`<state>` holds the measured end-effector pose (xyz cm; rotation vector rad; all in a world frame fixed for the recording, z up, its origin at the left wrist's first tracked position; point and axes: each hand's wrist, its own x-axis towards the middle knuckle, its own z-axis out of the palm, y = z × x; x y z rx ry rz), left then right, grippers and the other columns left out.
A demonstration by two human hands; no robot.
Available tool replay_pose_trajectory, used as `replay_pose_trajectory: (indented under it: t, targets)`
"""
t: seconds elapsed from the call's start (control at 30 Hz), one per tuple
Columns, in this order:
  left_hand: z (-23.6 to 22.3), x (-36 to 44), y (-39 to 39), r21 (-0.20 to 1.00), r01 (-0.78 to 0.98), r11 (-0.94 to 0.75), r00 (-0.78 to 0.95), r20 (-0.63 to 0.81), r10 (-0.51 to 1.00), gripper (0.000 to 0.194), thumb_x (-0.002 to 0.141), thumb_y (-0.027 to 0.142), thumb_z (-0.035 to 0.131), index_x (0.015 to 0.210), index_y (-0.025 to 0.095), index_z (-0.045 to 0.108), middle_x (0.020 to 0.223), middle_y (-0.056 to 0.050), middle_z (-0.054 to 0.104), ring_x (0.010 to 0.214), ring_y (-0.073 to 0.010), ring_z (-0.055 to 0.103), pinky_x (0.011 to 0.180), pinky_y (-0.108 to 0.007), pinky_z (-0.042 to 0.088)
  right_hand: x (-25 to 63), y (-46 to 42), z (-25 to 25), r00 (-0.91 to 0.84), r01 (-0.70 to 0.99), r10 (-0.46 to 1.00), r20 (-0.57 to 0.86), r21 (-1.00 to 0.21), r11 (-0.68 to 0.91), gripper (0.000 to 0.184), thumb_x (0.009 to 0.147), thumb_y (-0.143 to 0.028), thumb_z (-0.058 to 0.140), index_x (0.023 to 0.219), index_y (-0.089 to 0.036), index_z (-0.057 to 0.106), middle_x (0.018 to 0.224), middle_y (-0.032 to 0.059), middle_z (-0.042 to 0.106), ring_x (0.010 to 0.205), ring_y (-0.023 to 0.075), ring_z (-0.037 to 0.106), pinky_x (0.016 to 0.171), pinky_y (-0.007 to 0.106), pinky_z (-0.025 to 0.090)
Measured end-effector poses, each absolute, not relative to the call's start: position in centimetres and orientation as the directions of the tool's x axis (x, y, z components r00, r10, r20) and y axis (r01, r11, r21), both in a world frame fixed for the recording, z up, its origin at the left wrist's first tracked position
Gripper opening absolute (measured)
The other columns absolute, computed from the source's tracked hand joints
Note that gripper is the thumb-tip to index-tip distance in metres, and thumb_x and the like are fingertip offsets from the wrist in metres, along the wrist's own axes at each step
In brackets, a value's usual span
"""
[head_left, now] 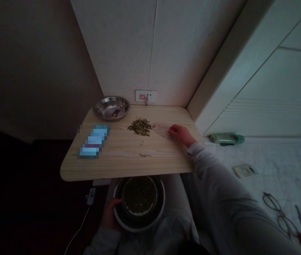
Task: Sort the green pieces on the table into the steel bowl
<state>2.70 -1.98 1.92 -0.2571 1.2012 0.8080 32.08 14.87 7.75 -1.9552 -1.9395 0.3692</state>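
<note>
My right hand (180,134) is closed over the right side of the small wooden table, pinching a thin, see-through piece (161,130) that looks like plastic. Its far end reaches the edge of a loose pile of small dark green-brown grains (141,126). Nearer me lies a short line of stray grains (145,155). On my lap, below the table edge, rests a round bowl (161,209) with a pale rim. A smaller vessel full of dark grains (139,194) sits inside it. My left hand (111,214) grips the bowl's left rim, with its fingers partly hidden.
A shiny metal bowl (105,106) stands at the table's back left, with a blurred-out phone (94,141) in front. Behind is a wall socket (145,96). On the bed at right lie a green bottle (226,139), a small packet (244,171) and glasses (280,214).
</note>
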Motion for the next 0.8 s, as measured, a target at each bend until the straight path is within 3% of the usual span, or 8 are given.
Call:
replay_pose_trajectory:
  t: [0.23,0.37,0.53,0.8]
  targets:
    - [1.9,2.7,-2.2,0.293,-0.634,0.716,0.087,-0.893,0.442,0.014,0.057,0.009,0.048,0.046,0.014,0.056,0.045,-0.007,0.060,0.071,-0.0267,0.060,0.066,-0.040,0.046,32.9,16.4,8.6,-0.022,0.878,0.995,0.099,-0.474,0.066,0.017,0.072,-0.027,0.044,0.072,-0.016,0.056,0.066,0.0026,0.059,0.059,0.0105,0.048,0.054,0.021,0.033]
    - [2.1,2.8,-2.2,0.326,-0.641,0.695,0.056,-0.883,0.466,0.016,0.057,0.008,0.048,0.044,0.014,0.055,0.044,-0.007,0.060,0.073,-0.0268,0.059,0.067,-0.041,0.046,31.8,14.6,9.2,-0.036,0.788,0.994,0.103,-0.609,0.092,0.018,0.072,-0.030,0.044,0.074,-0.016,0.055,0.062,0.0006,0.058,0.056,0.0092,0.048,0.054,0.020,0.034]
    - [2.2,2.9,-2.0,0.293,-0.626,0.722,0.076,-0.899,0.431,0.019,0.059,0.010,0.047,0.043,0.013,0.056,0.041,-0.008,0.059,0.070,-0.0264,0.060,0.067,-0.040,0.046,29.3,10.5,9.1,-0.204,0.623,0.977,0.054,-0.763,0.172,0.021,0.072,-0.034,0.044,0.077,-0.015,0.053,0.064,-0.0002,0.057,0.058,0.0091,0.050,0.056,0.021,0.037]
    - [1.9,2.9,-1.7,0.238,-0.639,0.731,0.102,-0.916,0.388,0.016,0.058,0.010,0.046,0.046,0.013,0.057,0.040,-0.007,0.059,0.070,-0.0263,0.060,0.066,-0.039,0.046,28.2,8.2,7.9,-0.177,0.655,0.984,0.003,-0.746,0.120,0.020,0.073,-0.031,0.043,0.077,-0.015,0.053,0.065,0.0001,0.055,0.057,0.0088,0.047,0.055,0.020,0.036]
